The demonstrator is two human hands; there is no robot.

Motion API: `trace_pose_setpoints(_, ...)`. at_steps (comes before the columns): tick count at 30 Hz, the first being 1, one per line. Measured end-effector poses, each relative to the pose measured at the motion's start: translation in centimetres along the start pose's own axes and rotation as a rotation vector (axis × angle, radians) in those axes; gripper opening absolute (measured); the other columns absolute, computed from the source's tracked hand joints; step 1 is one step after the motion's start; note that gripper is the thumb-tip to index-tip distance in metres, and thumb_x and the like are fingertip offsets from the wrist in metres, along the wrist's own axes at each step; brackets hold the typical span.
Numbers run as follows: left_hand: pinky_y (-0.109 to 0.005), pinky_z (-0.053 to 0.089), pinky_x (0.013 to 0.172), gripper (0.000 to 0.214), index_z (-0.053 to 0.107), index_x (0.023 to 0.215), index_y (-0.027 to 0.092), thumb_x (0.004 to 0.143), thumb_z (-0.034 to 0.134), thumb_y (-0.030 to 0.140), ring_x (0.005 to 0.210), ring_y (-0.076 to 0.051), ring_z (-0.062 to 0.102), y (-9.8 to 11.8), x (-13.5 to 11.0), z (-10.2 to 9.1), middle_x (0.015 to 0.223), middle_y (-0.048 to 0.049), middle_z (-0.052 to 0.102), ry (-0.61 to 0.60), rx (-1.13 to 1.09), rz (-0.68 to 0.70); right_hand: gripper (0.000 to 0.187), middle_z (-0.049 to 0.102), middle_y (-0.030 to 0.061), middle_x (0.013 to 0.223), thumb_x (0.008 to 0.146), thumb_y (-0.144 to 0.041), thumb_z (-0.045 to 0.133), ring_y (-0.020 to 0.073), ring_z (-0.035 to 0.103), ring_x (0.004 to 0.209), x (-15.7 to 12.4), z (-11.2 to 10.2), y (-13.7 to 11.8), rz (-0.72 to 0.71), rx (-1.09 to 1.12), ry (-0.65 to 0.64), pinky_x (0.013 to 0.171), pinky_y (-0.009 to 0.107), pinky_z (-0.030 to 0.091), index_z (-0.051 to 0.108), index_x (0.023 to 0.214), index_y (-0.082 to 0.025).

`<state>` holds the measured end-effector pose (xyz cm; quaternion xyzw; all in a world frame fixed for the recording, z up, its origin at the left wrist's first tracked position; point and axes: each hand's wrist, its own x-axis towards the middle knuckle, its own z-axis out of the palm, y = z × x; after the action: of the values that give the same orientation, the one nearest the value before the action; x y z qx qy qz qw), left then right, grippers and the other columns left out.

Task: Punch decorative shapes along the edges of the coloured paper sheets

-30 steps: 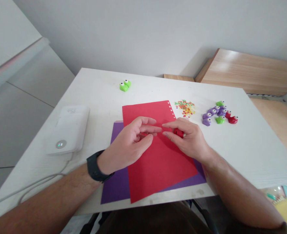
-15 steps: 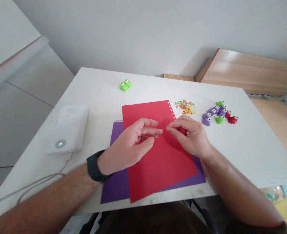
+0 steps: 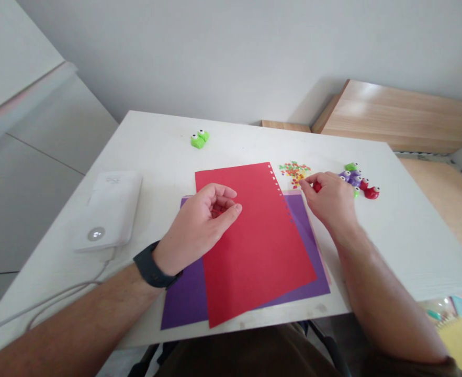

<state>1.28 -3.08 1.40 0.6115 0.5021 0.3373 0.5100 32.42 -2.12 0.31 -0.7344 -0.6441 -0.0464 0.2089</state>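
My left hand (image 3: 201, 222) rests on the left part of a red paper sheet (image 3: 258, 246), palm up and fingers curled over something small and reddish that I cannot make out. My right hand (image 3: 330, 201) lies past the sheet's right edge, closed on a small red punch (image 3: 316, 187), with its fingertips beside a pile of coloured paper bits (image 3: 293, 172). The red sheet has a row of small punched holes along its upper right edge. It lies on a purple sheet (image 3: 183, 301), with a pink edge (image 3: 315, 235) showing on the right.
A cluster of purple, green and red eyed punches (image 3: 362, 180) sits right of my right hand. A lone green punch (image 3: 198, 139) stands at the back of the white table (image 3: 411, 235). A white device (image 3: 111, 207) with a cable lies left. A wooden board (image 3: 403, 112) leans behind.
My right hand has moved right and away from the left hand, off the red sheet to the pile of paper bits, carrying the red punch. My left hand has curled closed and drawn back slightly.
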Motion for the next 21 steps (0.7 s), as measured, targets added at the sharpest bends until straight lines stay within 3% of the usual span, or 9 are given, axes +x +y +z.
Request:
trace_pose_setpoints(7,-0.029,0.050,0.069,0.023,0.065,0.108,0.020,0.098,0.073,0.039,0.080,-0.017,0.065,0.5,-0.1,-0.1,0.094,-0.0023,0.070,0.000,-0.014,-0.009,0.029,0.075,0.0062,0.078,0.100,-0.043,0.065,0.0208,0.063,0.067,-0.6,-0.3,-1.4,-0.012,0.098,-0.076,0.069,0.034,0.043,0.081,0.092,-0.020)
trace_pose_setpoints(14,-0.032,0.056,0.082,0.027,0.061,0.114,0.017,0.099,0.074,0.036,0.088,-0.019,0.074,0.7,-0.1,0.3,0.097,-0.0060,0.078,-0.110,-0.184,-0.068,0.019,0.077,0.0040,0.084,0.098,-0.037,0.070,0.0198,0.069,0.075,-1.9,-0.5,-3.2,-0.100,0.404,-0.117,0.074,0.033,0.051,0.080,0.098,-0.022)
trace_pose_setpoints(21,-0.033,0.061,0.086,0.029,0.059,0.118,0.016,0.102,0.074,0.035,0.098,-0.020,0.078,0.9,-0.2,0.7,0.103,-0.0093,0.081,-0.131,-0.262,-0.148,0.011,0.081,0.0044,0.096,0.098,-0.029,0.075,0.0193,0.074,0.086,-3.5,-0.2,-5.1,-0.277,0.645,-0.147,0.082,0.034,0.056,0.080,0.105,-0.023)
